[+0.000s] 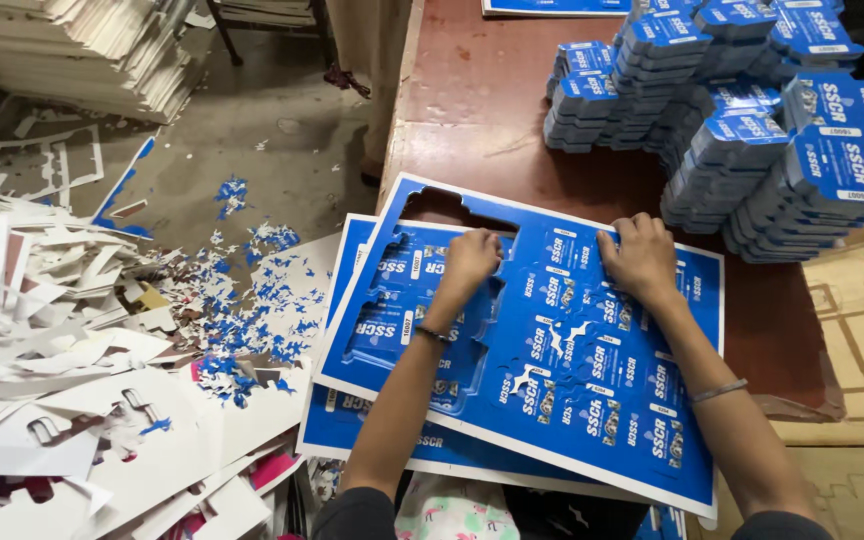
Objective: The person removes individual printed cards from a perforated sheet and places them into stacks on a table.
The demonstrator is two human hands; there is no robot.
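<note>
Both hands press on a blue die-cut printed sheet (592, 400): the left hand (469, 258) has its fingers curled together against a punched-out section, while the right hand (640, 256) lies flat with fingers close together. The sheet tops a small stack overhanging the near left edge of the reddish worktop (472, 90). Stacks of punched blue cards (742, 120) crowd the far right; paper scraps (102, 330) litter the floor at left.
</note>
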